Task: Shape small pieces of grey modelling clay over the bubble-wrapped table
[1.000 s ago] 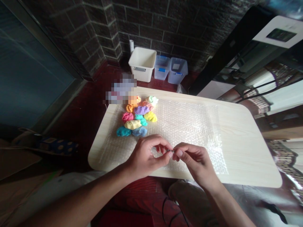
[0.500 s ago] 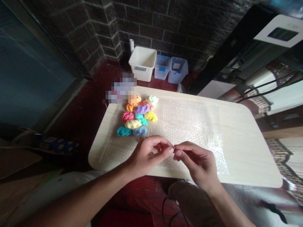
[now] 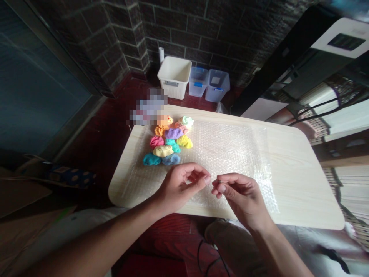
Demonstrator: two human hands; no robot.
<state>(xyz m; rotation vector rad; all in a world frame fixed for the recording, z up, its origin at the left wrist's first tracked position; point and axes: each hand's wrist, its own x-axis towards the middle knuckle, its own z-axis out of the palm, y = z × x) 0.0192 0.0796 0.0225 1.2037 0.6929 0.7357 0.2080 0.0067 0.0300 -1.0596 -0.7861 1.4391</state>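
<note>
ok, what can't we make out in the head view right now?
All head view:
Small dark thing: too small, partly covered by the right hand.
Left hand: whether its grip holds anything; its fingertips hide that.
Item by the table's far-left corner: pixelated.
Spotted blue item: detail lost to dimness and blur.
Cardboard: cut off by the left edge.

We'd say this is a room in somebody's home, tbh: dark brick-look wall (image 3: 196, 25), reddish wood floor (image 3: 168, 227), white bin (image 3: 173, 89) and two clear tubs (image 3: 198, 91) past the far edge of the table (image 3: 300, 173).
</note>
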